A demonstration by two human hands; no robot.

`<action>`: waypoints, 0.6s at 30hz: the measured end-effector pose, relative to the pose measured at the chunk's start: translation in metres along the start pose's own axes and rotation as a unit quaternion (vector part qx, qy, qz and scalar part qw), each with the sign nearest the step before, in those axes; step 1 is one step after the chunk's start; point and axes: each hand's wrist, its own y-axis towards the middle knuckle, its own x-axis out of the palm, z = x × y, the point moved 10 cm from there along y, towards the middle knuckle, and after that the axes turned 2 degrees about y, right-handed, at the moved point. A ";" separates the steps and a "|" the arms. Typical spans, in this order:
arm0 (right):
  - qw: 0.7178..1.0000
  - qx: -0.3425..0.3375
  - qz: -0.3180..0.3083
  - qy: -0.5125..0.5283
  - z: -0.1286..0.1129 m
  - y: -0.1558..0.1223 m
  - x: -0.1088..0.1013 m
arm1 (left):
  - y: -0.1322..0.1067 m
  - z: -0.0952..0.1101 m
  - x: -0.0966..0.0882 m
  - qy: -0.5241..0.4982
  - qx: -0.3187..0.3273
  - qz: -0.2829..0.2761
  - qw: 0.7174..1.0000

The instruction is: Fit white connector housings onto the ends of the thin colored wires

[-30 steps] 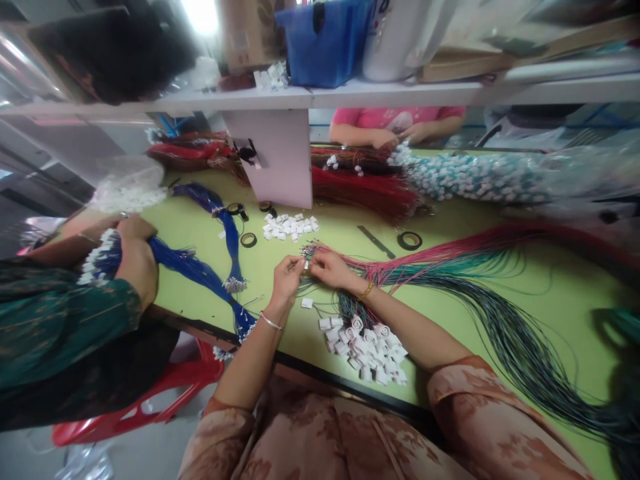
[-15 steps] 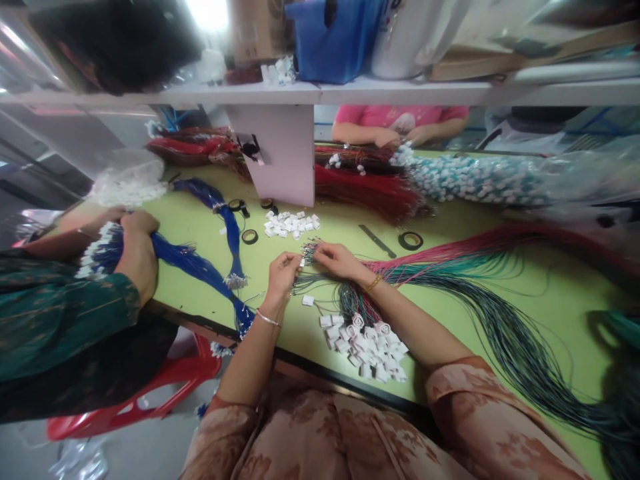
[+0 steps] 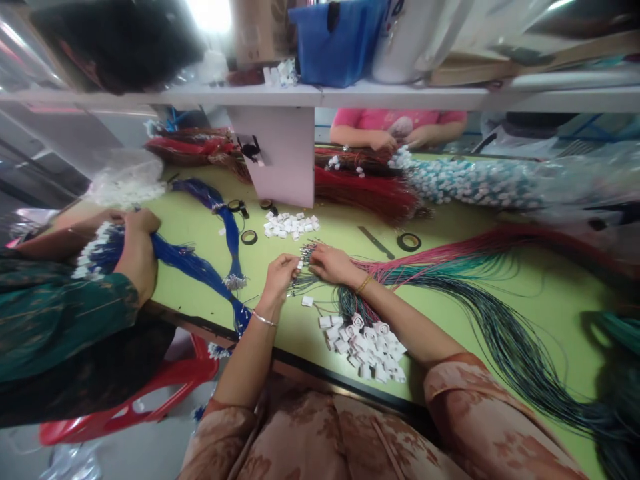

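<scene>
My left hand point(image 3: 281, 275) pinches a small white connector housing point(image 3: 300, 265) between thumb and fingertips. Close beside it, my right hand point(image 3: 331, 263) is closed over the crimped ends of a bundle of thin wires point(image 3: 306, 252); the exact wire in its fingertips is too small to make out. From under my right wrist, pink, green and black wires point(image 3: 450, 283) run off to the right. Below my forearm lies a pile of white housings point(image 3: 367, 347) fitted on wires. One more white housing point(image 3: 307, 301) lies by itself, and loose housings point(image 3: 290, 225) sit beyond my hands.
Black tape rolls point(image 3: 409, 241) and a flat dark blade point(image 3: 376, 242) lie on the green table point(image 3: 450, 227). At left, a co-worker's hands point(image 3: 140, 223) hold blue wires point(image 3: 200, 267). A shelf point(image 3: 200, 98) and upright panel point(image 3: 280, 153) stand ahead. Another person point(image 3: 400, 127) works opposite.
My left hand has drawn slightly left and down, and the white housing in it shows more clearly. My right hand has shifted a little, its fingers lower over the wire ends.
</scene>
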 end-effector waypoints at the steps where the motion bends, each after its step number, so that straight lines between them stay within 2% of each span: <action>1: 1.000 0.001 -0.002 -0.007 0.000 0.001 0.002 | 0.000 0.000 0.000 0.001 -0.002 0.000 1.000; 4: 0.999 0.018 0.030 0.022 0.005 0.002 0.001 | -0.001 -0.001 0.000 -0.004 -0.006 -0.001 1.000; 6: 0.991 0.041 0.079 0.095 0.016 0.001 -0.009 | -0.001 -0.001 0.002 -0.027 -0.001 -0.010 1.000; 10: 0.939 0.075 0.159 0.294 0.040 -0.006 -0.025 | 0.000 -0.003 0.012 -0.108 0.008 -0.033 0.994; 13: 0.910 0.070 0.161 0.376 0.039 -0.007 -0.025 | 0.001 -0.009 0.019 -0.145 -0.010 -0.044 0.988; 18: 0.902 0.044 0.135 0.408 0.023 -0.007 -0.019 | 0.002 -0.016 0.023 -0.180 -0.026 -0.048 0.982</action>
